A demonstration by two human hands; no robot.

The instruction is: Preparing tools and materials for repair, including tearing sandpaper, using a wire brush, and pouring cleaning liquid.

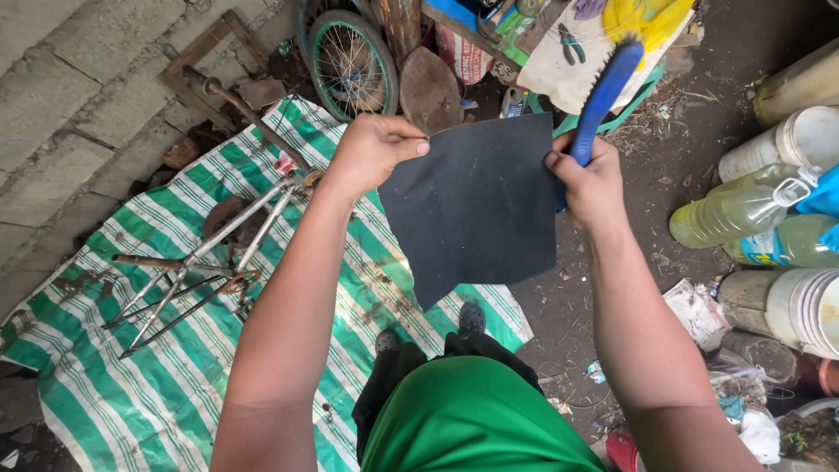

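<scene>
I see both hands clamped: left hand (371,149) pinches the dark grey abrasive sheet (472,205) at its top-left corner, right hand (590,183) grips the right edge plus a blue-handled brush (603,92); sheet hangs over the green-striped tarp (131,385).

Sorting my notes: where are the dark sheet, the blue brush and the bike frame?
dark sheet (476,205), head view, middle.
blue brush (603,92), head view, handle.
bike frame (205,253), head view, tube.
</scene>
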